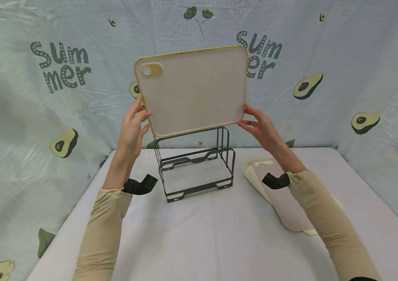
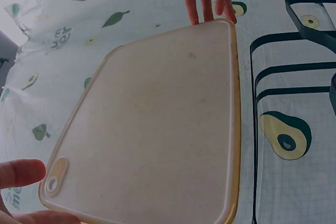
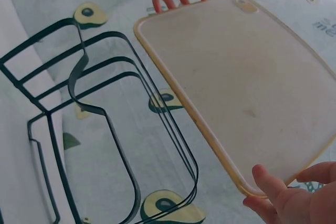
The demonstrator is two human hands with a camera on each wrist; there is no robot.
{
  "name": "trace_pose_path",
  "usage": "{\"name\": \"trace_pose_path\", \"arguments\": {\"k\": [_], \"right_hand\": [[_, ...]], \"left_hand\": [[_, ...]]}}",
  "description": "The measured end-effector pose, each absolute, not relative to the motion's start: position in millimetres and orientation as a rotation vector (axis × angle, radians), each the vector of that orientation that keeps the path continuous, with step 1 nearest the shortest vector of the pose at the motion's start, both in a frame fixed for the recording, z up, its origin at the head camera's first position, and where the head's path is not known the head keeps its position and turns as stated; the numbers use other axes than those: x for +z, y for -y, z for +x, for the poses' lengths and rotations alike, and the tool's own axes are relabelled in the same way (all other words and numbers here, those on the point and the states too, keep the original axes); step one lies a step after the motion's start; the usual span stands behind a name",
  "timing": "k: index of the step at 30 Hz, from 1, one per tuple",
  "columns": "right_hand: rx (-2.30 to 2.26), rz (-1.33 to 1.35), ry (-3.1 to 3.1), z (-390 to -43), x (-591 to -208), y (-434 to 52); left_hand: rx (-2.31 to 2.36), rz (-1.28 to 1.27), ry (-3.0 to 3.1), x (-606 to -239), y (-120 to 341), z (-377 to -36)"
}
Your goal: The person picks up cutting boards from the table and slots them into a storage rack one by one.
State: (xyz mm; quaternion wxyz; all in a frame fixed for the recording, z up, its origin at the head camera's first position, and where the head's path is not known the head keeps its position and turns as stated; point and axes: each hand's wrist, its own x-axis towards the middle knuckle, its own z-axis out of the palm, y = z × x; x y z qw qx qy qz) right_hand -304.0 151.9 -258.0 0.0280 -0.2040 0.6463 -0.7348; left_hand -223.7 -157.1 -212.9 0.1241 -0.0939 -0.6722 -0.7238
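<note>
Here, left hand (image 1: 131,130) and right hand (image 1: 263,127) grasping cutting board (image 1: 193,91) edges above rack (image 1: 195,168), fingertips partly hidden.

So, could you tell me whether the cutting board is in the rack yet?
Out: both hands hold the cutting board above the empty rack.

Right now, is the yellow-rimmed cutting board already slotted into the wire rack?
No: the cutting board is held in the air above the wire rack, with the left hand and right hand at its sides.
</note>
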Motion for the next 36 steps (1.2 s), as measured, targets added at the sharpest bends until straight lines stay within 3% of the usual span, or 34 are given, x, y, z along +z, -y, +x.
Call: {"name": "trace_pose_path", "arguments": {"k": [20, 36], "right_hand": [[-2.345, -0.735, -1.687, -343, -270, -132], [-2.339, -0.663, -1.671, -360, -282, -120]], "left_hand": [[-2.141, -0.257, 1.845, -224, 180, -280], [-2.172, -0.284, 1.794, -239, 186, -296]]}}
